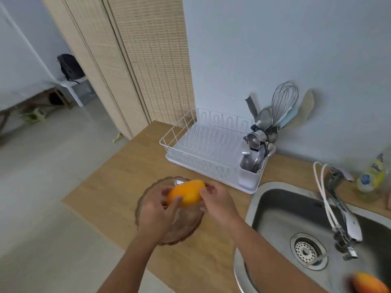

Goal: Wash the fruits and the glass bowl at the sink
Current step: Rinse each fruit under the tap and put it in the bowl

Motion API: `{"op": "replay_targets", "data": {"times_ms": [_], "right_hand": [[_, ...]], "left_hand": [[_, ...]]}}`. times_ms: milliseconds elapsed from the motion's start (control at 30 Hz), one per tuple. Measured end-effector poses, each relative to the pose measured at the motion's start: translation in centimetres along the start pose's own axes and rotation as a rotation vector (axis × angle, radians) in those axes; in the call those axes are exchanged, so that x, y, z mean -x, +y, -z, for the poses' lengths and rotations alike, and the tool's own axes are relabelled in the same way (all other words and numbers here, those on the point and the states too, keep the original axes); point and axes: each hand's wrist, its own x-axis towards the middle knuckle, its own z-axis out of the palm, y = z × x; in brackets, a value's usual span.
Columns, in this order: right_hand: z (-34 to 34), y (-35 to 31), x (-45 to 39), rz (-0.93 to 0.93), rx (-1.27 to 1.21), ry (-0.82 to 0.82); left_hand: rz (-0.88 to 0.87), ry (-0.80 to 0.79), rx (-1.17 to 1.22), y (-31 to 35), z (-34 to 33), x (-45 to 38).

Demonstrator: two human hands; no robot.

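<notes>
An orange-yellow fruit [187, 192] is held over a clear glass bowl [182, 231] that stands on the wooden counter [118, 187] left of the sink. My left hand [157, 214] grips the fruit's near left side. My right hand [218, 200] touches its right end with the fingertips. A second orange-red fruit [369, 283] lies in the steel sink [281, 210] at the bottom right corner, partly cut off by the frame. The bowl's inside is mostly hidden by my hands.
A white dish rack [203, 149] with a cutlery holder [252, 163] full of utensils stands behind the bowl. The faucet [342, 210] with a white hose reaches over the sink. A dish soap bottle [372, 176] sits at the far right. The counter's left edge drops to the floor.
</notes>
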Motion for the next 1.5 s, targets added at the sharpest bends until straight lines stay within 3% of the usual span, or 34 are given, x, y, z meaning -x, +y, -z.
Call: {"op": "replay_targets", "data": {"times_ms": [133, 533, 667, 800, 933, 1167, 1367, 1500], "right_hand": [[-4.9, -1.5, -5.0, -0.017, 0.09, 0.008], [-9.0, 1.5, -7.5, -0.135, 0.298, -0.033], [-7.0, 1.2, -5.6, -0.097, 0.137, -0.068], [-1.8, 3.1, 0.3, 0.013, -0.115, 0.136], [5.3, 9.1, 8.0, -0.028, -0.137, 0.386], [19.5, 18.2, 14.8, -0.261, -0.015, 0.763], [29.4, 22.3, 13.0, -0.374, 0.272, 0.788], [31.9, 24.4, 11.1, -0.493, 0.404, 0.588]], "left_hand": [[0.135, -0.029, -0.068, -4.1, 0.6, -5.2], [0.186, -0.137, -0.216, -11.0, -1.6, -7.4], [0.157, -0.042, -0.259, -8.5, -0.9, -6.2], [0.06, -0.056, -0.161, -3.2, -2.2, -2.3], [-0.152, -0.244, 0.023, 2.6, -8.2, 5.2], [-0.056, -0.824, 0.179, 9.0, -23.1, 16.6], [-0.008, -1.007, 0.112, 14.3, -32.4, 18.5], [0.149, -1.059, 0.085, 15.7, -37.6, 18.2]]}}
